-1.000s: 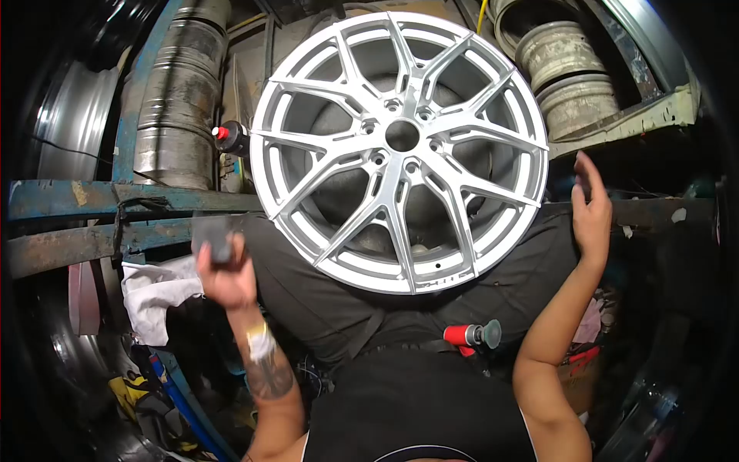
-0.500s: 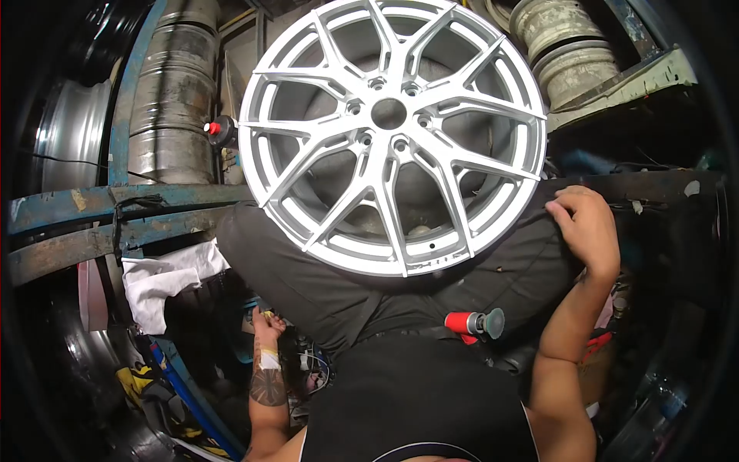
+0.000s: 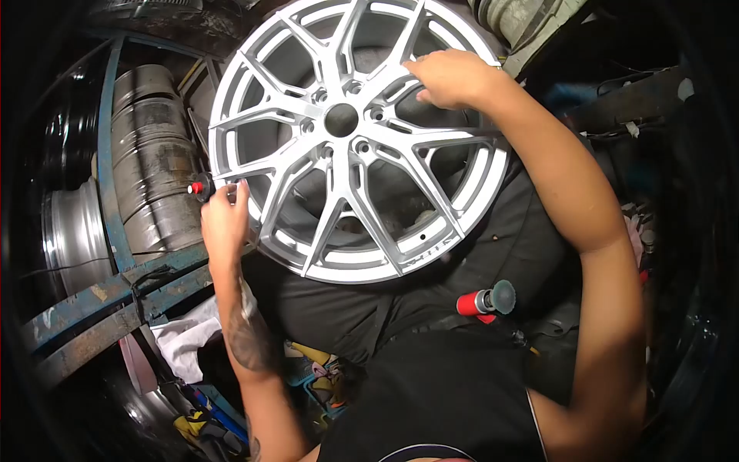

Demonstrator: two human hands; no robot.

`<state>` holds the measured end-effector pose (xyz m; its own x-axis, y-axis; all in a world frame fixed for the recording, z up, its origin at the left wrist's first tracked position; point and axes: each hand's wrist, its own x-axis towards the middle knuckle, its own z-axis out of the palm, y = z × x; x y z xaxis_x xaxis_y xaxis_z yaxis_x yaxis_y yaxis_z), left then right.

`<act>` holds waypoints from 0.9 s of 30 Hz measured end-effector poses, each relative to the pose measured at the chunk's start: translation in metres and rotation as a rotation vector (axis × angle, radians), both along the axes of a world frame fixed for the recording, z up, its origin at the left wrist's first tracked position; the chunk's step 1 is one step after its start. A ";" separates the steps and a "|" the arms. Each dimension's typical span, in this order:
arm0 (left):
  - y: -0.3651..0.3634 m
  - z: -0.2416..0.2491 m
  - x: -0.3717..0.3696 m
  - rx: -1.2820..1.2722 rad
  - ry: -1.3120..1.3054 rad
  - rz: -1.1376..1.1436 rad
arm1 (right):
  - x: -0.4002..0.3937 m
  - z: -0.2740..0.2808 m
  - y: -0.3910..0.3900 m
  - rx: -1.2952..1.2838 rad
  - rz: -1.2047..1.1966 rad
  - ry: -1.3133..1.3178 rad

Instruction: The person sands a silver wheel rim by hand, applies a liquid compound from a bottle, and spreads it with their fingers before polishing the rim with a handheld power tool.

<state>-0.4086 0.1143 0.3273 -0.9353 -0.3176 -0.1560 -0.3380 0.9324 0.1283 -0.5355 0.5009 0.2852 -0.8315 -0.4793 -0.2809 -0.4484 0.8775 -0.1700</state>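
A large silver multi-spoke alloy wheel [image 3: 339,202] lies face up over the lap. My right hand [image 3: 456,78] reaches across its upper right part, with fingers and thumb curled around a spoke. At the wheel's lower left edge is my left hand [image 3: 225,227], its fingers bent and drawn toward the thumb. Whatever sits between those fingers is too small to make out. Beside that hand, a dark tool with a red and white end [image 3: 197,189] partly shows. A red air sander [image 3: 485,301] with a round greenish pad rests on the dark trousers below the wheel.
A blue metal rack [image 3: 92,308] runs along the left, with stacked steel rims [image 3: 154,173] behind it. A white cloth [image 3: 188,339] hangs below the rack. Several tools and cables fill a blue container [image 3: 315,377] by the left forearm. Another rim [image 3: 516,23] stands at the upper right.
My left hand has risen from the container area to the wheel's left edge. My right hand has moved from the knee onto the spokes. The view has shifted and tilted.
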 end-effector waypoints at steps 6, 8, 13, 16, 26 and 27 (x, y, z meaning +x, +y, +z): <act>-0.049 -0.064 -0.064 0.303 -0.317 0.205 | -0.005 -0.003 -0.013 0.067 -0.080 -0.033; -0.069 -0.098 -0.047 0.801 -0.217 0.236 | -0.020 -0.007 -0.015 0.066 -0.160 -0.049; -0.062 -0.103 -0.050 1.653 -0.096 0.664 | -0.043 -0.025 -0.012 0.060 -0.183 -0.119; -0.047 -0.101 -0.064 1.741 -0.062 0.781 | -0.048 -0.043 -0.002 -0.048 -0.219 -0.180; -0.039 -0.102 -0.085 1.707 -0.128 0.918 | -0.030 -0.044 0.003 0.006 -0.131 -0.122; -0.032 -0.096 -0.089 1.691 -0.096 0.931 | -0.031 -0.044 0.004 -0.004 -0.129 -0.102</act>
<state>-0.4978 0.0820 0.2313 -0.5585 -0.1222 -0.8205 -0.6385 -0.5680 0.5192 -0.5661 0.5049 0.2414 -0.8535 -0.3720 -0.3648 -0.3126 0.9258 -0.2128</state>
